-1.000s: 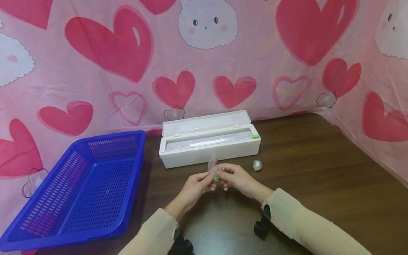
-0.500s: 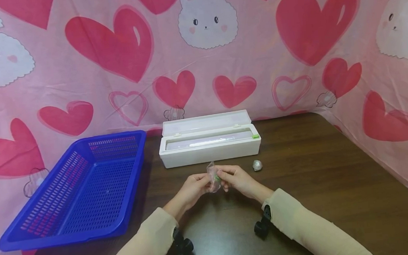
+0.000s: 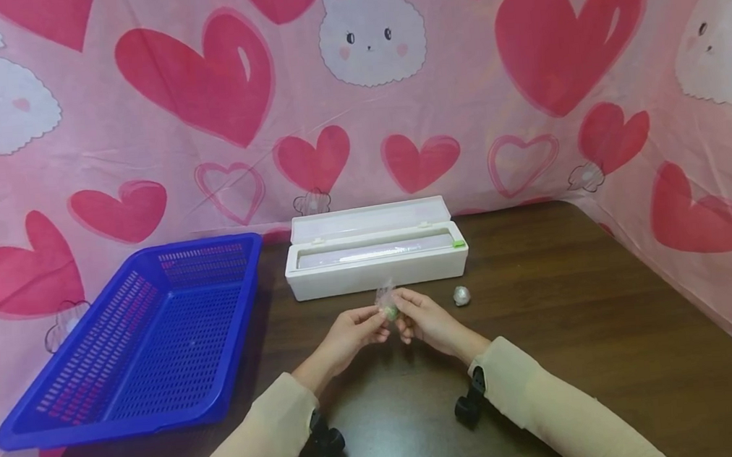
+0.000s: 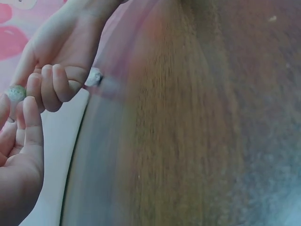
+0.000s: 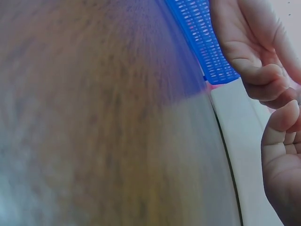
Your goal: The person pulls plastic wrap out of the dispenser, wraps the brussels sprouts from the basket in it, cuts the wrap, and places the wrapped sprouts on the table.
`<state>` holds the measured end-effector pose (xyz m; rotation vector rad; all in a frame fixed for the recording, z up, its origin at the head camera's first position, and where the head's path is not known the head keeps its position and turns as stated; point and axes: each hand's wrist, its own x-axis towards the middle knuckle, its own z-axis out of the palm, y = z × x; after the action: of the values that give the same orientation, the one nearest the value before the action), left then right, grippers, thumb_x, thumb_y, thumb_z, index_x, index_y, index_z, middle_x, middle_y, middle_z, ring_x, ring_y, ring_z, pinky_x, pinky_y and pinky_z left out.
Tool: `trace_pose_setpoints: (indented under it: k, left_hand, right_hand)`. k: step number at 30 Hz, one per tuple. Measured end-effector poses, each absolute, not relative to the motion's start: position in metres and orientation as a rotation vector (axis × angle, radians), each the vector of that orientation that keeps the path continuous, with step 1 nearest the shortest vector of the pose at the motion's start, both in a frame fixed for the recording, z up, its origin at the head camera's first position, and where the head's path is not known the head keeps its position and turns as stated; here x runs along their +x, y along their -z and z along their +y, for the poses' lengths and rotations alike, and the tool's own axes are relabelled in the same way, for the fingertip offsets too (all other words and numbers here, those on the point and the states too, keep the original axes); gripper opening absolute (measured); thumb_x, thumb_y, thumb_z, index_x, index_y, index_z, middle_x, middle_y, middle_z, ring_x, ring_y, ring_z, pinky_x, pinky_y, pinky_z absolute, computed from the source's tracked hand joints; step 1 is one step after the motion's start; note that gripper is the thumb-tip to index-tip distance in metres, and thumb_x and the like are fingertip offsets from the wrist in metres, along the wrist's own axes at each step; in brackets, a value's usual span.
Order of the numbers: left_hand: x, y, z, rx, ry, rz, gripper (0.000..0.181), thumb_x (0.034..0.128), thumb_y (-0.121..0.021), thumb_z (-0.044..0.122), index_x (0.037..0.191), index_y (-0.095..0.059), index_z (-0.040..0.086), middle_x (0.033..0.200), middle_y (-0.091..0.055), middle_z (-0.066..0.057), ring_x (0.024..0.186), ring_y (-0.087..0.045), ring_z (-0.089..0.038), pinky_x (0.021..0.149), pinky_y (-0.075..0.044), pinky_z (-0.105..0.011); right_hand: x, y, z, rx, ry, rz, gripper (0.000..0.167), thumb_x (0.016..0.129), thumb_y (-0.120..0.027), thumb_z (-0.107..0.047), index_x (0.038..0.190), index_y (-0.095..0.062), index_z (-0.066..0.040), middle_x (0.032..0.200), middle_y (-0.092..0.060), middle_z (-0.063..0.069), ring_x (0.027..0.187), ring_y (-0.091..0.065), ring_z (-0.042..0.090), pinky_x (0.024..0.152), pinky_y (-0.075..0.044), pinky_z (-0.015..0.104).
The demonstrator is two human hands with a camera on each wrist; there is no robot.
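Note:
A small round green thing [image 3: 391,313] is held between the two hands in the head view, with clear plastic film [image 3: 385,294] standing up above it. From the left, the left hand [image 3: 353,329] pinches it between thumb and fingers. The right hand [image 3: 428,320] pinches the film and the green thing from the other side. In the left wrist view the green ball [image 4: 17,93] shows between the fingertips, its surface looking wrapped. A second small ball, shiny and whitish in film [image 3: 461,295], lies on the table right of the right hand.
Behind the hands stands a long white cling film box [image 3: 377,278], lid up, with a green slider at its right end. A blue perforated basket [image 3: 225,408] sits at the left. All rest on a dark wooden table [image 3: 577,326] before a pink heart-patterned cloth.
The film hung lower over the green ball half a second ago; now it stands upright above it. The right hand has shifted slightly upward. The left hand stays nearly in place.

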<state>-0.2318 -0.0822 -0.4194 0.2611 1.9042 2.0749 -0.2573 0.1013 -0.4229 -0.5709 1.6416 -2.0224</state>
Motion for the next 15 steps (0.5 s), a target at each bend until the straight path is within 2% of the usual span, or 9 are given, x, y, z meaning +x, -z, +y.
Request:
trace_pose_setpoints:
  k: [6,15]
  left_hand:
    - [-0.2312,0.4184,-0.0822,0.254,-2.063,1.93,0.032,0.0938,-0.054,0.012,0.114,-0.054,-0.013,0.09,-0.06,-0.013,0.073,-0.06,-0.011,0.07,-0.05,-0.026]
    - [-0.2304,0.4181,-0.0799,0.219,-2.056,1.94,0.032,0.0949,-0.052,0.015,0.111,-0.055,-0.013,0.084,-0.06,-0.008,0.071,-0.058,-0.01,0.067,-0.049,-0.024]
  right_hand:
    - [-0.2568,0.4218,0.1017,-0.556,2.001,1.622,0.046,0.1,-0.041,-0.029,0.135,-0.037,0.0,0.069,-0.05,0.001,0.056,-0.046,0.01,0.052,-0.043,0.024]
    - [-0.257,0.424,0.1031,-0.535,2.011,1.602,0.045,0.101,-0.037,-0.027,0.13,-0.039,0.007,0.068,-0.049,0.0,0.058,-0.047,0.01,0.054,-0.043,0.024]
